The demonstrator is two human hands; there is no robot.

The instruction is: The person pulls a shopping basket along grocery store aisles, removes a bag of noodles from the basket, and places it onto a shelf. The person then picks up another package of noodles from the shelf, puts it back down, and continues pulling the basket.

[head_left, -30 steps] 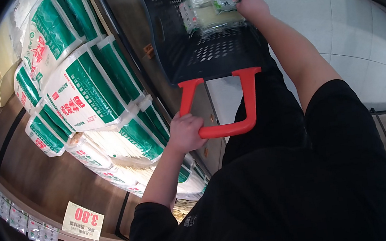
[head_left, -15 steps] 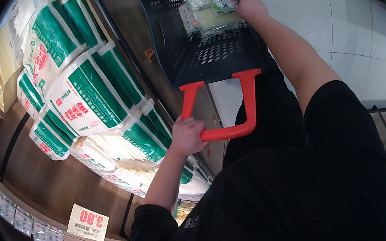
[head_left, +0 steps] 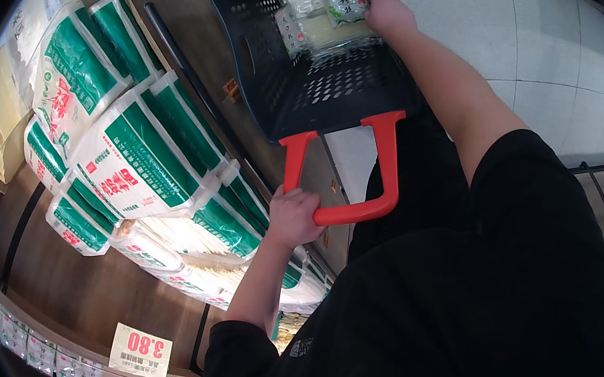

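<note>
Basket (head_left: 270, 106), head view: dark, perforated side walls, open top, red handle (head_left: 364, 212) attached at the near edge. Clear packets (head_left: 336, 32) with printed labels lie inside, grouped toward the far end of the basket; bare perforated surface shows between them and the near edge. Left hand (head_left: 295, 217): fingers closed around the handle at its near left corner, where the side leg meets the crossbar. Right hand (head_left: 390, 16): placed at the right rim of the basket, toward the far end, beside the nearest packet. Fingertips of this hand are largely hidden; whether they clamp the rim or also touch the packet cannot be told. Shelf (head_left: 105, 289): located left of the basket, brown surface, carrying stacked white-and-green bags (head_left: 156, 153) with red lettering. Price card (head_left: 142, 350): mounted at the shelf's front edge, marked 3.80, shown inverted. Small packets (head_left: 40, 354) hang in a row below that edge. Floor (head_left: 479, 42): pale tiles, located right of the basket.
</note>
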